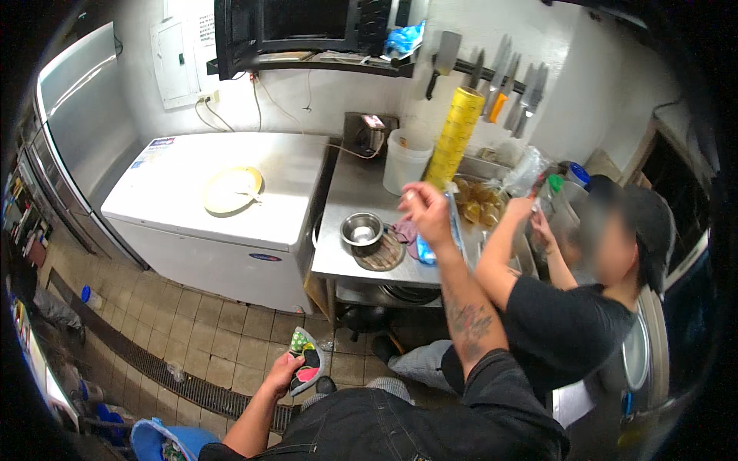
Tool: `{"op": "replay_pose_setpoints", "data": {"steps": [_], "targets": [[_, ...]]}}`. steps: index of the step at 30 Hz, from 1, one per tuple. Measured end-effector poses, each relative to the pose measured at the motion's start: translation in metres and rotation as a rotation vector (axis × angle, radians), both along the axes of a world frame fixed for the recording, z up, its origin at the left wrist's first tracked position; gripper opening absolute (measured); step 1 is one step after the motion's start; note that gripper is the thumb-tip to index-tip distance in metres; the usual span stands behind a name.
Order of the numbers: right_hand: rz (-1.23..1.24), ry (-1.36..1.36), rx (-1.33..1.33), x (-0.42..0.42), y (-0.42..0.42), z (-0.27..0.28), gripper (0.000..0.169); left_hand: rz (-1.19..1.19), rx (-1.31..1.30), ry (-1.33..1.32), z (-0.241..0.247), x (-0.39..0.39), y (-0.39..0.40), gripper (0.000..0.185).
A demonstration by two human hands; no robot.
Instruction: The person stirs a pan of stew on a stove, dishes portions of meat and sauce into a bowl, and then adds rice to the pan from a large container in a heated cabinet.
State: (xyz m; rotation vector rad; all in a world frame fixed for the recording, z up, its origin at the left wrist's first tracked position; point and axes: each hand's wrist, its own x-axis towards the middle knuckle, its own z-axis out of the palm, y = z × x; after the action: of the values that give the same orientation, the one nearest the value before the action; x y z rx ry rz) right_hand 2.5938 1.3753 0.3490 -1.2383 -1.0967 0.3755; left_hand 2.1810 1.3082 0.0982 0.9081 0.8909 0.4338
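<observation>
My left hand (282, 369) grips a patterned cloth pot holder (307, 362) with a grey edge, low over the tiled floor. My right hand (428, 214) is raised above the steel table (340, 199), its fingers loosely curled and apart, with nothing visible in them. Below and left of it, a steel bowl (362, 231) rests partly over a round trivet or board (380, 256). A purple cloth (406, 235) and a blue plastic package (427, 251) lie close beneath my right wrist. Behind the hand are a white plastic bucket (407, 162) and an upright yellow roll (456, 135).
A co-worker (568, 322) stands close on the right, hands near plastic bags. A white chest freezer (216, 230) bears a yellowish plate (232, 190). Knives (501, 86) hang on the wall. A floor drain grate (196, 389) and a blue bin (173, 438) lie lower left.
</observation>
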Motion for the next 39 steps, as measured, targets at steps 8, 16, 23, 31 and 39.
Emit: {"op": "replay_pose_setpoints", "data": {"steps": [8, 16, 23, 31, 39], "targets": [[0.154, -0.155, -0.104, 0.238, 0.228, 0.006, 0.020, 0.194, 0.207, 0.399, -0.032, 0.004, 0.061, 0.030], [-0.069, -1.500, -0.281, 0.332, 0.353, -0.077, 0.021, 0.374, -0.096, 0.819, -0.046, -0.027, -0.034, 0.044], [0.702, -1.902, -1.467, 0.297, 0.410, -0.026, 0.025, 0.527, -0.024, 0.999, -0.103, -0.006, -0.048, 0.050], [0.449, -1.918, -0.898, 0.385, 0.412, -0.104, 0.045, 0.532, -0.117, 0.940, -0.109, -0.009, -0.063, 0.050], [0.126, -0.975, -0.770, 0.275, 0.325, 0.003, 0.024, 0.508, -0.164, 1.054, -0.110, -0.033, -0.085, 0.050]]}}
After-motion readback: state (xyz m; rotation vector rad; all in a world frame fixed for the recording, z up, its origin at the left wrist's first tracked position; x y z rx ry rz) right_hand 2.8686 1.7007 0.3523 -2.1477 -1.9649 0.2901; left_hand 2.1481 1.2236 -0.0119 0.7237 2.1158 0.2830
